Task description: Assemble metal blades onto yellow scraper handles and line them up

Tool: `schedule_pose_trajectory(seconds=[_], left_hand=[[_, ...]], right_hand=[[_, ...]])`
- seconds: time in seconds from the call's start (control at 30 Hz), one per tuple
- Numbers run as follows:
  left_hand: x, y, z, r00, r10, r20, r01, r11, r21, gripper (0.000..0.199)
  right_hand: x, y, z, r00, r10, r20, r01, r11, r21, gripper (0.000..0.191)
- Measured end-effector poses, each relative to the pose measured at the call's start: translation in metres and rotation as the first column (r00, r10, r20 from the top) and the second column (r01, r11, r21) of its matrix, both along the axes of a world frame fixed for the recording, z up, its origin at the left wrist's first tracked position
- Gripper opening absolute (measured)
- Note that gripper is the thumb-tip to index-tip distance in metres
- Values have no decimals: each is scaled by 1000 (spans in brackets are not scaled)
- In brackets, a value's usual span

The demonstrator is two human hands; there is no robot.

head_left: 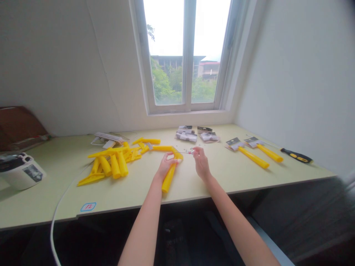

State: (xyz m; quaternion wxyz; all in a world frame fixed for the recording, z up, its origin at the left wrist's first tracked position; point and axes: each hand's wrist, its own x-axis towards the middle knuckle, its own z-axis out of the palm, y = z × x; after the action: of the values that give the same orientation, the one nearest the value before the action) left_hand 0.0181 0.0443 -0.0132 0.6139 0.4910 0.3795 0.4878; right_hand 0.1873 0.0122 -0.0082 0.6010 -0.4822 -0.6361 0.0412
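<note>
My left hand (167,164) is closed around the upper part of a yellow plastic handle (168,181), which has a round hollow-looking lower end near the desk's front edge. My right hand (201,162) pinches a small screwdriver (190,152) with a reddish grip. Its thin shaft points left, toward the top of the handle; whether the tip touches a screw cannot be made out. Just behind lies another yellow piece (162,148). Tiny metal bits, perhaps screws, (186,149) are scattered beyond my hands.
Several yellow tubes and flat parts (113,164) are piled at left, near a power strip (107,137) and a white container (23,171). Packaged pieces (186,136) lie by the window. At right are two yellow-handled tools (253,157) and a black-and-yellow screwdriver (296,156).
</note>
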Motion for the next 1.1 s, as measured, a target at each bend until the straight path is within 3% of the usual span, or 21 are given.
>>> schedule_pose_trajectory(seconds=[0.27,0.4,0.63,0.77,0.93,1.1], left_hand=[[0,-2,1,1000,-5,4,5,1000,-19,53],[0,-2,2,1000,6,3,-6,1000,-21,52],[0,1,0,1000,26,16,-25,999,-20,50],[0,0,0,1000,22,6,-22,999,-27,52],[-2,-1,1,1000,-11,7,11,999,-36,53],[-1,0,0,1000,7,14,-7,1000,-20,53]], right_hand=[[1,0,3,999,-40,-23,41,998,42,15],[3,1,4,995,-97,-12,97,995,-5,24],[5,4,-2,1000,27,6,-27,999,-26,12],[4,2,0,1000,20,0,-20,1000,17,11],[3,0,2,998,-30,-50,29,999,-19,16],[3,2,-1,999,-21,26,22,999,-29,15]])
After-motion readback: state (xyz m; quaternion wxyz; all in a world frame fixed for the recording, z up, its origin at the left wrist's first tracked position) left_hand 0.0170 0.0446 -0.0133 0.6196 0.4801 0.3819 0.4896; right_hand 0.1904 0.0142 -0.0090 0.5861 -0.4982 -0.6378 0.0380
